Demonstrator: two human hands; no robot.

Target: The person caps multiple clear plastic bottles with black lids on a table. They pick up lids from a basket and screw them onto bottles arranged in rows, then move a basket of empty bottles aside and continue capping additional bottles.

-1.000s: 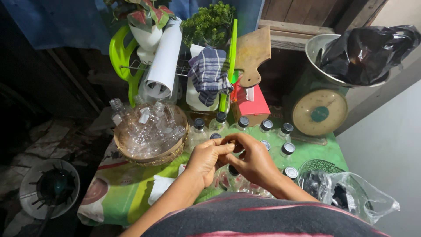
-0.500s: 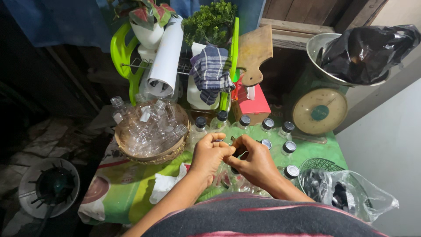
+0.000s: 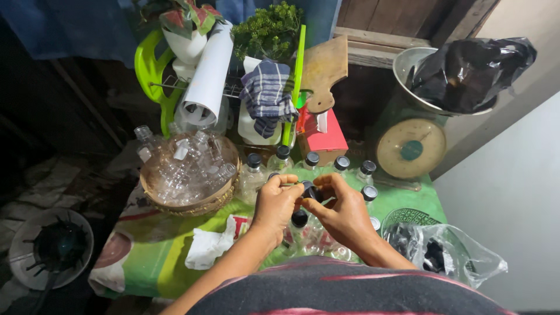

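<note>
Head view, lower centre: left hand (image 3: 279, 205) and right hand (image 3: 344, 211) meet, fingertips pinched together on a black cap (image 3: 311, 191) over a small clear bottle (image 3: 303, 230). Cap looks light, stiff and ridged, best held by its rim; bottle seems thin plastic, light and slick, best held at the neck. Beyond stand capped bottles (image 3: 311, 163) on the green-clothed table (image 3: 146, 256), a basket (image 3: 189, 204) of empties at mid left, scales (image 3: 411, 149) at upper right in a dim, cluttered corner.
</note>
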